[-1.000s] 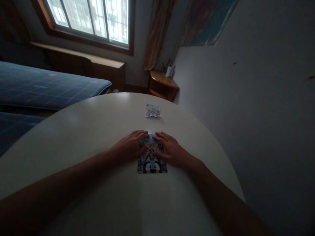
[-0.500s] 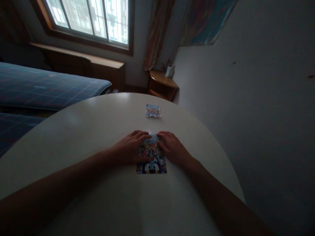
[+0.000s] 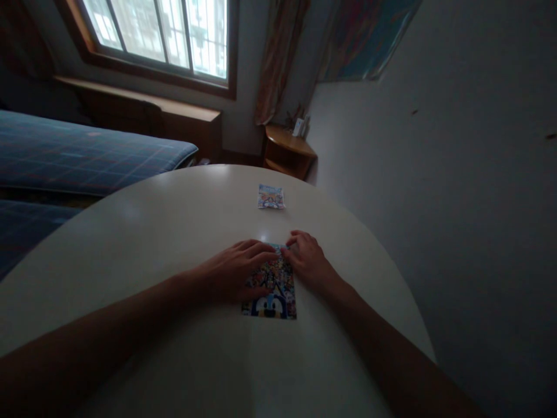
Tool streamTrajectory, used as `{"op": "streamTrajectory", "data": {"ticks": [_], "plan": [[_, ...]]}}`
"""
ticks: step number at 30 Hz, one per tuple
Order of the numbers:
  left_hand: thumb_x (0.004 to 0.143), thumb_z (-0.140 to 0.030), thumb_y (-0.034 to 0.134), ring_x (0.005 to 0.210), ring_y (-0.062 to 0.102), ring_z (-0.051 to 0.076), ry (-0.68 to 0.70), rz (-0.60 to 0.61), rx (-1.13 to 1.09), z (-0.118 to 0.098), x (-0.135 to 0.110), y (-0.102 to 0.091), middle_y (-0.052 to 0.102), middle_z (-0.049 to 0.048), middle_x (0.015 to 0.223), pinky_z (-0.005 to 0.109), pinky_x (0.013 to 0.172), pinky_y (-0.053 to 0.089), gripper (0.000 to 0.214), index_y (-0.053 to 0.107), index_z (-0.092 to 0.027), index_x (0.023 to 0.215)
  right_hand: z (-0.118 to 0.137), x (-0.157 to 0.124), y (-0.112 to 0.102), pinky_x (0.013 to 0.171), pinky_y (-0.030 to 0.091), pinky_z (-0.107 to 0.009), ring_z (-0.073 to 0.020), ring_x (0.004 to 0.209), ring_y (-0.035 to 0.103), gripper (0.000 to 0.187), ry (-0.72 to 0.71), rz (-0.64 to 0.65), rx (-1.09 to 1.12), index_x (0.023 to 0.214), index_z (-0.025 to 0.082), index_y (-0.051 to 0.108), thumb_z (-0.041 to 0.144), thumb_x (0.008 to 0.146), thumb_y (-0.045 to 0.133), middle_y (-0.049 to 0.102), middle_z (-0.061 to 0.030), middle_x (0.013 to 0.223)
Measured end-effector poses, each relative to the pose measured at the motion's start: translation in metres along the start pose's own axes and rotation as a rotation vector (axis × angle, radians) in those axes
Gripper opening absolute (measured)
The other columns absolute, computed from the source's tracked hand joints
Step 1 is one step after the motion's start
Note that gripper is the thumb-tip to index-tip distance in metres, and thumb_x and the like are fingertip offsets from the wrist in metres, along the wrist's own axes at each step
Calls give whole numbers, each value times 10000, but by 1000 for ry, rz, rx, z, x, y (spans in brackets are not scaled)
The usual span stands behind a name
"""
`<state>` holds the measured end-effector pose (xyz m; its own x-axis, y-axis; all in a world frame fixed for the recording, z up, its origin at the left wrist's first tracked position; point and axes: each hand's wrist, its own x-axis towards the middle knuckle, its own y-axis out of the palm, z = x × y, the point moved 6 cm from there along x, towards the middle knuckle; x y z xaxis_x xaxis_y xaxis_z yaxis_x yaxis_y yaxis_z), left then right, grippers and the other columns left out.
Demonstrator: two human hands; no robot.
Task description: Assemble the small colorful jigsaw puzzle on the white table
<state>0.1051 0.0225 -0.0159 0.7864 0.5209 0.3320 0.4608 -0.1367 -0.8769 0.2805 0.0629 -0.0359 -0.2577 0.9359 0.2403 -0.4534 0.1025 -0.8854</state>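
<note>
A colourful printed sheet [image 3: 270,306] with a blue cartoon dog face lies flat on the white round table [image 3: 183,215]. My left hand [image 3: 239,270] rests over the sheet's left and upper part, thumb and fingers spread, hiding some of the print. Beside the upper right corner is my right hand [image 3: 308,258]. Its thumb touches or nearly touches the sheet's edge, and the index finger is bent with a gap from the thumb. Farther back on the table lies a small printed packet [image 3: 271,197] with a similar cartoon picture, apart from both hands.
A blue plaid mattress [image 3: 87,151] stands left of the table. Past the table's far edge is a wooden corner shelf [image 3: 289,142] with small items on it. A pale wall [image 3: 374,157] runs along the right side, and a window [image 3: 161,35] is at the back.
The sheet has shifted slightly toward me. My left hand has slid a little right and nearer over it, while my right hand has moved slightly right, off the sheet's top.
</note>
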Motion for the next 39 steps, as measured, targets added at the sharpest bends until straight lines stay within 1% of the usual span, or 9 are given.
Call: {"op": "streamTrajectory", "data": {"ticks": [7, 11, 17, 20, 25, 29, 33, 36, 39], "plan": [[875, -447, 663, 1264, 511, 290, -22, 17, -13, 5, -1, 5, 544, 102, 1382, 478, 1080, 427, 601, 449, -245, 1399, -8, -1, -1, 1059, 394, -493, -298, 1241, 508, 230, 87, -36, -22, 931, 182, 639, 402, 902, 580, 584, -148, 1302], [878, -450, 663, 1274, 508, 293, -27, 12, -14, 5, -1, 5, 548, 104, 1379, 476, 1089, 418, 576, 470, -246, 1381, -10, -1, -7, 1014, 416, -494, -297, 1158, 542, 271, 113, -59, -63, 868, 196, 682, 453, 890, 601, 623, -134, 1191], [875, -467, 666, 1297, 491, 293, -29, 32, -7, 5, -1, 4, 535, 99, 1404, 486, 1103, 409, 576, 476, -239, 1368, -12, 1, -16, 882, 477, -491, -303, 990, 599, 301, 217, 13, -97, 820, 201, 714, 472, 891, 605, 682, -130, 990], [881, -467, 655, 1298, 495, 294, -35, 41, -17, 5, -1, 4, 545, 97, 1399, 490, 1108, 400, 559, 484, -245, 1365, -13, 2, -18, 815, 500, -452, -283, 926, 625, 264, 217, 53, -79, 808, 202, 722, 424, 891, 606, 703, -118, 944], [878, -480, 655, 1304, 495, 295, -33, 45, -10, 5, -1, 4, 542, 94, 1407, 488, 1114, 389, 570, 483, -251, 1371, -16, 2, -19, 760, 509, -406, -252, 865, 642, 192, 199, 85, -61, 826, 211, 747, 372, 859, 647, 711, -104, 944], [884, -491, 639, 1306, 490, 303, -6, 38, -3, 5, -2, 4, 537, 90, 1411, 493, 1113, 389, 539, 507, -252, 1349, -15, 2, -19, 765, 505, -403, -252, 886, 637, 166, 203, 103, -40, 836, 218, 751, 353, 853, 657, 702, -99, 969], [869, -504, 641, 1351, 439, 328, 2, 65, 32, 5, -3, 5, 501, 85, 1453, 518, 1124, 367, 535, 527, -260, 1331, -13, 2, -20, 808, 499, -415, -257, 926, 624, 136, 210, 101, -41, 879, 211, 744, 318, 851, 664, 685, -102, 1008], [860, -522, 644, 1364, 425, 337, -12, 62, 48, 7, -4, 6, 492, 85, 1466, 530, 1132, 348, 568, 521, -266, 1351, -4, 2, -21, 894, 488, -421, -254, 998, 611, 159, 125, 76, -10, 963, 193, 733, 291, 872, 648, 673, -109, 1052], [872, -535, 622, 1383, 408, 350, -34, 42, 69, 11, -5, 8, 467, 92, 1497, 553, 1146, 315, 617, 475, -277, 1413, 11, -3, -17, 1006, 443, -455, -281, 1148, 564, 302, -10, 93, -12, 1115, 184, 701, 379, 894, 638, 644, -127, 1209]]}}
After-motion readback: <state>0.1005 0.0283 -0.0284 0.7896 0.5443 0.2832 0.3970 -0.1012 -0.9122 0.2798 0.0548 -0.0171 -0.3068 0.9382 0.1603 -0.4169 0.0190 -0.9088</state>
